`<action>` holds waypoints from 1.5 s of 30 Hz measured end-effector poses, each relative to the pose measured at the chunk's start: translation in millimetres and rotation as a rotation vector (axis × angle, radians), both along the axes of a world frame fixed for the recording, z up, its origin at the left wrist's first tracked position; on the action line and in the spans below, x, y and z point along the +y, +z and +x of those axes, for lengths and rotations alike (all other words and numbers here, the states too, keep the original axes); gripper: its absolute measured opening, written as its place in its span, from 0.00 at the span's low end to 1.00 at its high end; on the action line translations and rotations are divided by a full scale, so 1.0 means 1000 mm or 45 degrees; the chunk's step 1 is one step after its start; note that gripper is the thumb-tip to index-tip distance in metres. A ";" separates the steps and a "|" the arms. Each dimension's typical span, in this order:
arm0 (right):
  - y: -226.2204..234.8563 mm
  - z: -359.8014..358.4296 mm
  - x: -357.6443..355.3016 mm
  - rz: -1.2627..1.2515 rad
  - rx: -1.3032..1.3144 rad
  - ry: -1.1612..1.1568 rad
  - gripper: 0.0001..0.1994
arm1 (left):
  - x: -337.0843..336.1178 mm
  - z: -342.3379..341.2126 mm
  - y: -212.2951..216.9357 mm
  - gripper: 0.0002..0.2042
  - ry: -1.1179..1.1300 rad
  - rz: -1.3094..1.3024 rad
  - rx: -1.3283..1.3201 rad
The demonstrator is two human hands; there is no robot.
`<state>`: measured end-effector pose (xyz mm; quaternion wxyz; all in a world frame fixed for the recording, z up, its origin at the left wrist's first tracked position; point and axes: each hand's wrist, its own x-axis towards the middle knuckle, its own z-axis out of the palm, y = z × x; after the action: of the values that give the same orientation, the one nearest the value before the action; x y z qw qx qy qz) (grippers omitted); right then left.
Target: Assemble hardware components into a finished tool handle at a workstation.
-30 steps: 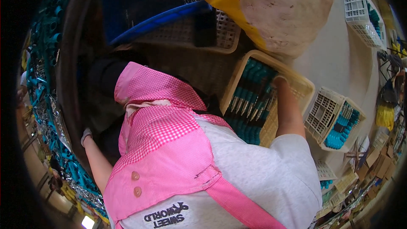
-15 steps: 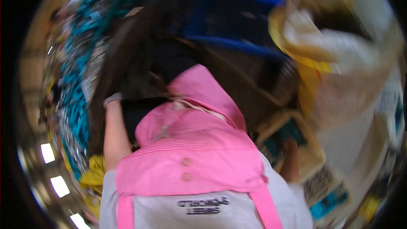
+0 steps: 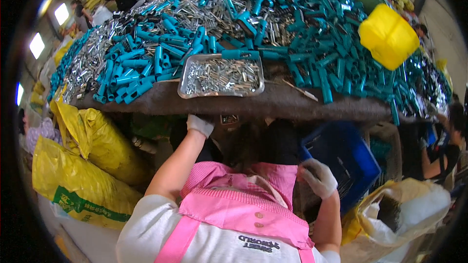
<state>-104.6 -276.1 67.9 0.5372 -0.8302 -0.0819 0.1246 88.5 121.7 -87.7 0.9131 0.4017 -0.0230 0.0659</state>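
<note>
My left hand [image 3: 200, 125], in a white glove, is at the front edge of the brown-covered table [image 3: 234, 104]; its fingers are hidden at the edge. Beside my pink apron [image 3: 239, 209], my right hand [image 3: 319, 179], also gloved, hangs with its fingers curled between the apron and a blue crate [image 3: 373, 165]. Whether anything small is inside those fingers cannot be made out. On the table in front of me sits a metal tray [image 3: 222, 94] of small metal pieces. Teal plastic tubes [image 3: 131, 85] and loose silvery metal parts [image 3: 92, 70] are heaped around and behind it.
Yellow sacks [image 3: 83, 180] stand at my left. An open white-and-yellow sack [image 3: 429, 202] is at the right, past the blue crate. A yellow plastic container [image 3: 388, 37] rests on the right heap. Co-workers sit across the table and at the far right.
My view has swung from the crates and sacks beside me to face the table. My left hand is now at the table edge; my right has moved from a beige basket to beside my apron.
</note>
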 end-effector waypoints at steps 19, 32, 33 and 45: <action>0.016 0.495 0.127 -1.139 -0.389 -0.735 0.16 | 0.088 -0.014 0.165 0.12 1.139 2.111 -0.330; 0.034 0.515 0.095 -0.958 -0.458 -0.783 0.28 | 0.110 0.024 0.156 0.08 0.928 2.325 -0.212; 0.031 0.520 0.101 -1.040 -0.445 -0.722 0.27 | 0.111 0.027 0.155 0.08 0.947 2.324 -0.249; 0.088 0.329 0.166 0.642 -0.383 -0.225 0.13 | 0.041 -0.024 0.198 0.09 0.537 1.140 -0.268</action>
<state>224.4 -110.4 156.2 0.7169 -0.6837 -0.1162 -0.0712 64.8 162.7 110.6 0.6108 0.7409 -0.0593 0.2730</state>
